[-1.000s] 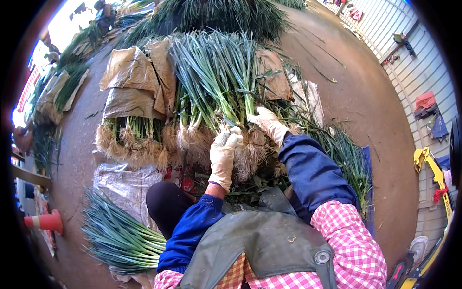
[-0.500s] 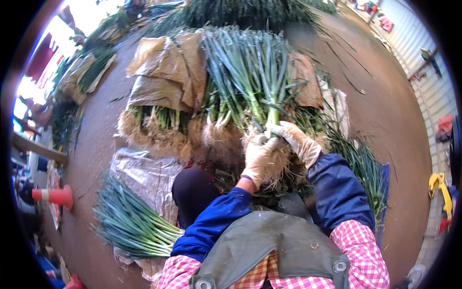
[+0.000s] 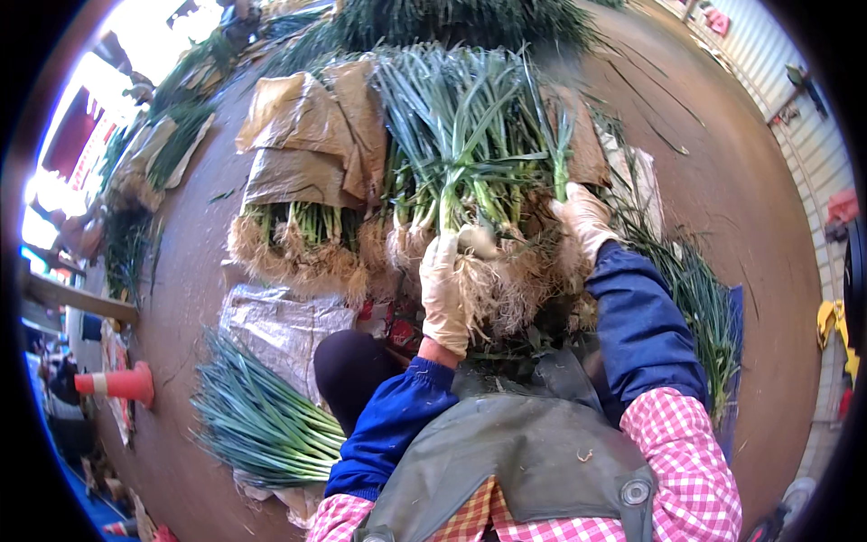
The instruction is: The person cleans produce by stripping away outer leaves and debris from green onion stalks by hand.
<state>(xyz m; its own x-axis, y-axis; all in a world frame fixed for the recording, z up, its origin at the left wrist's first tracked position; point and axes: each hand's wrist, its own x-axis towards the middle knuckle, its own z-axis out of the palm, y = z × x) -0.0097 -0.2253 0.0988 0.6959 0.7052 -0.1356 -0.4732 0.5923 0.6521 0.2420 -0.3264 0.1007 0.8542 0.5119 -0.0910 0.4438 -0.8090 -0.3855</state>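
In a cream work glove, my left hand (image 3: 443, 294) is closed round the base of a green onion (image 3: 448, 210). Its leaves fan out away from me, and pale roots hang beside the glove. To the right, my gloved right hand (image 3: 585, 219) is closed at the lower stem of another green onion (image 3: 560, 168); its lower end is hidden by the glove. Between and beyond both hands lies a thick pile of green onions (image 3: 492, 108), with tangled roots (image 3: 515, 289) toward me.
Brown sacking (image 3: 302, 135) covers a rooted bunch at the left. A trimmed-looking bunch (image 3: 262, 420) lies by my knee on a pale sack (image 3: 280, 316). Loose leaves (image 3: 691, 307) lie at the right. An orange cone (image 3: 131, 384) stands at far left; more greens (image 3: 461, 23) are heaped behind.
My hands were close together at one green onion's base and have now moved apart. The left has shifted left with a green onion; the right has moved right and farther away to another stem.
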